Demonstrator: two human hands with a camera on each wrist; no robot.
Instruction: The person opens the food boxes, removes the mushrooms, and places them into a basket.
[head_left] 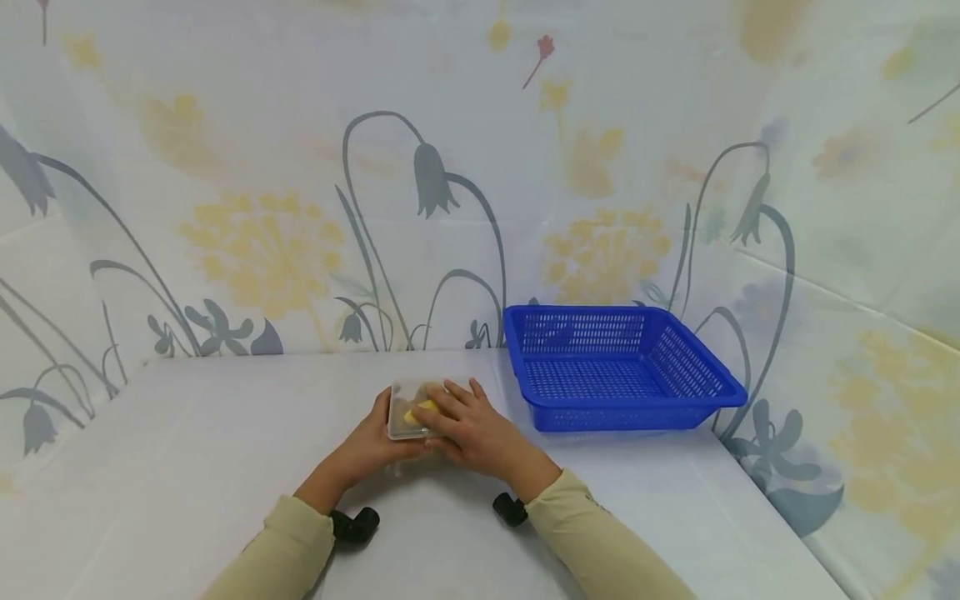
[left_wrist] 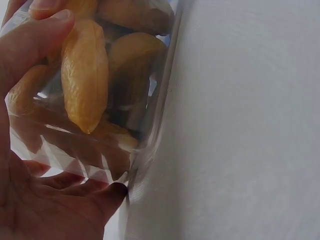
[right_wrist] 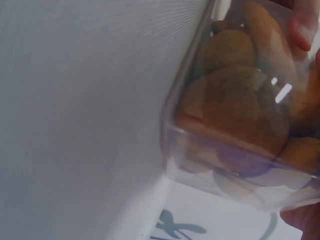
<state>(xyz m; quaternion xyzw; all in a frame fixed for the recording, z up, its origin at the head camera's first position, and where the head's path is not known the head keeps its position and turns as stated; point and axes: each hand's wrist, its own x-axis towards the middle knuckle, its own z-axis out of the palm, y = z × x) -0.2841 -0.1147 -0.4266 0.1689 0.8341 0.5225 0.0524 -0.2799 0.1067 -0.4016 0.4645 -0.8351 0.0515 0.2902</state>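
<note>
A clear plastic box point(head_left: 399, 429) is held up low over the white table between both hands. Several yellow and brown fruit-like pieces show through its walls, among them a long wrinkled yellow piece point(left_wrist: 85, 75) and a large round brown piece point(right_wrist: 232, 107). My left hand point(head_left: 378, 442) grips the box from the left, its thumb on the box and its other fingers around the near side. From the right, my right hand point(head_left: 480, 433) holds the box, its fingers spread over the top beside a bright yellow piece point(head_left: 420, 412). These fingers partly hide the contents.
A blue perforated plastic basket point(head_left: 637, 412) stands at the back right of the white table point(head_left: 225, 417), close to the flower-printed backdrop point(head_left: 300, 150). Black curved wrist pieces point(head_left: 356, 527) sit at both sleeves.
</note>
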